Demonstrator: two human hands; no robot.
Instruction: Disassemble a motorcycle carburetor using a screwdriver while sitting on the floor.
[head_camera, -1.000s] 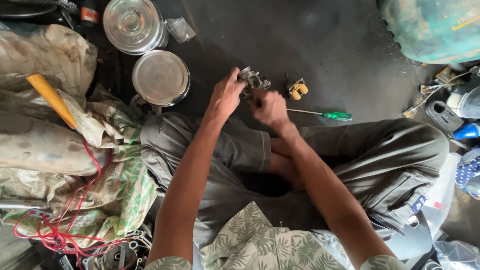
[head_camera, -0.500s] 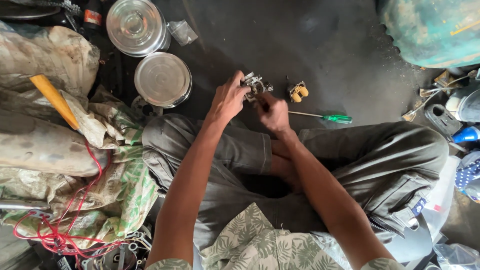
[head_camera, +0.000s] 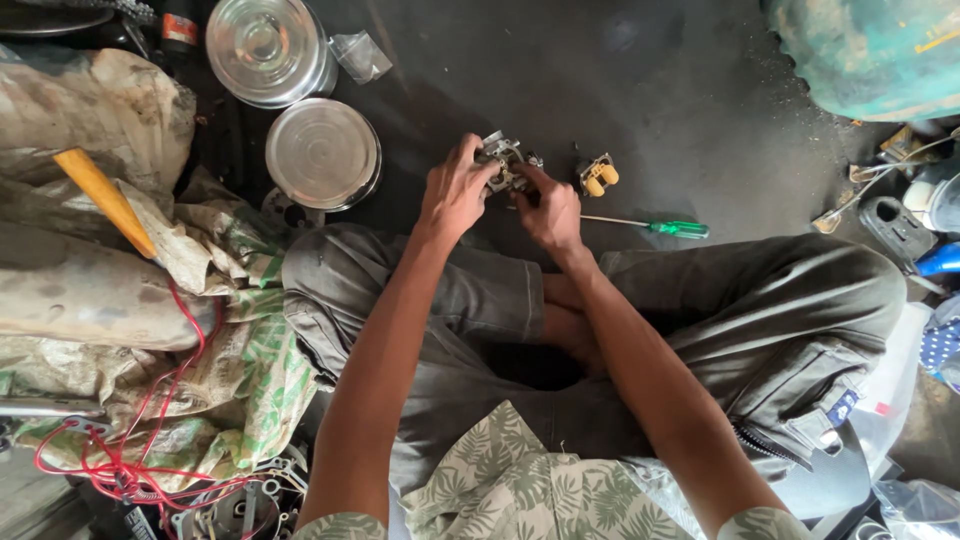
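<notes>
I sit cross-legged on a dark floor and hold a small grey metal engine part (head_camera: 505, 160) out past my knees. My left hand (head_camera: 455, 195) grips its left side with curled fingers. From the right, my right hand (head_camera: 550, 210) pinches the same part with its fingertips. Just right of my hands a small fitting with yellow knobs (head_camera: 599, 175) lies on the floor. A green-handled screwdriver (head_camera: 655, 226) lies beside my right wrist, its shaft pointing toward my hand.
Two round steel lids or bowls (head_camera: 322, 152) (head_camera: 268, 48) sit at the upper left. Dirty sacks and cloth (head_camera: 90, 290), a yellow wooden handle (head_camera: 105, 200) and red wire (head_camera: 120, 460) fill the left. A teal tank (head_camera: 875, 55) and loose tools (head_camera: 890, 215) are at the right.
Both hands stay on the metal part and have shifted only slightly. The view has moved a little.
</notes>
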